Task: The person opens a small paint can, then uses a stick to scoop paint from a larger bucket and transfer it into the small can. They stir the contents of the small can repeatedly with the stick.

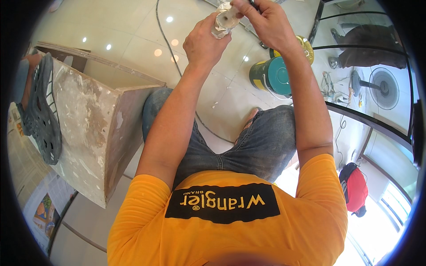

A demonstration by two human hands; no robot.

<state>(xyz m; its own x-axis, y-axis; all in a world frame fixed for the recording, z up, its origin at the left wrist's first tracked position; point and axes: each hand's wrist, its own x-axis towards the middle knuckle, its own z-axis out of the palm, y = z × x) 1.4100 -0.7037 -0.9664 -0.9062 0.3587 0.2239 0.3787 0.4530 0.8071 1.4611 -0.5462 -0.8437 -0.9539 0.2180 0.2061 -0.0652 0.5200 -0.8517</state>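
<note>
My left hand [205,42] is closed round a whitish, ragged-edged piece [224,20] caked with what looks like plaster, with a small dark hollow in it, at the top of the view. My right hand [266,24] is beside it, fingers closed on a dark-handled tool [253,5], partly hidden by the fingers and cut off by the top edge; its thumb is at the piece's rim. Both forearms reach up over my jeans and orange shirt.
A worn wooden box [84,115] stands left, with another person's foot in a grey clog [44,111]. A teal-lidded bucket [266,75], yellow container [306,46] and cable [162,31] lie ahead. Right are a dark-framed glass panel [364,111], fan [384,88] and red-black bag [355,186].
</note>
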